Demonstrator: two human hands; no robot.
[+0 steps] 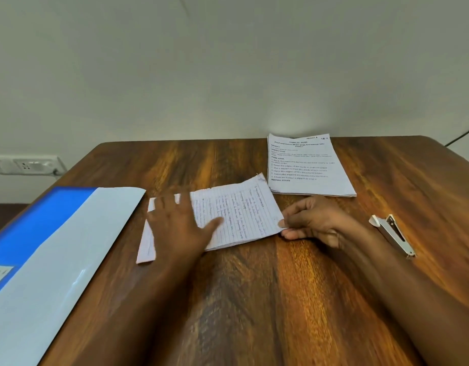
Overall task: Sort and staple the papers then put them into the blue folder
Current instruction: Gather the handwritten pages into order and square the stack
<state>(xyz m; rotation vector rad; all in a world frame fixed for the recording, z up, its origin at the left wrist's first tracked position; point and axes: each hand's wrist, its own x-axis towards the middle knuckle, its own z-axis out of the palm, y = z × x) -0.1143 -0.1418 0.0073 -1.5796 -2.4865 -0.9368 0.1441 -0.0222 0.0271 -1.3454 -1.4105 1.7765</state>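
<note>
Handwritten lined papers (241,210) lie in the middle of the wooden table (254,299). My left hand (180,220) rests flat on their left part, fingers spread, covering a second sheet (146,241) that sticks out beneath. My right hand (309,220) pinches the right corner of the top lined sheet between thumb and fingers. A stack of printed papers (307,165) sits farther back, right of centre. The blue folder (38,249) lies at the left with a pale flap across it. A white stapler (393,235) rests at the right.
A wall socket strip (25,165) is mounted on the wall at the left. A dark cable (462,136) runs past the table's far right corner. The grey wall stands right behind the table's far edge.
</note>
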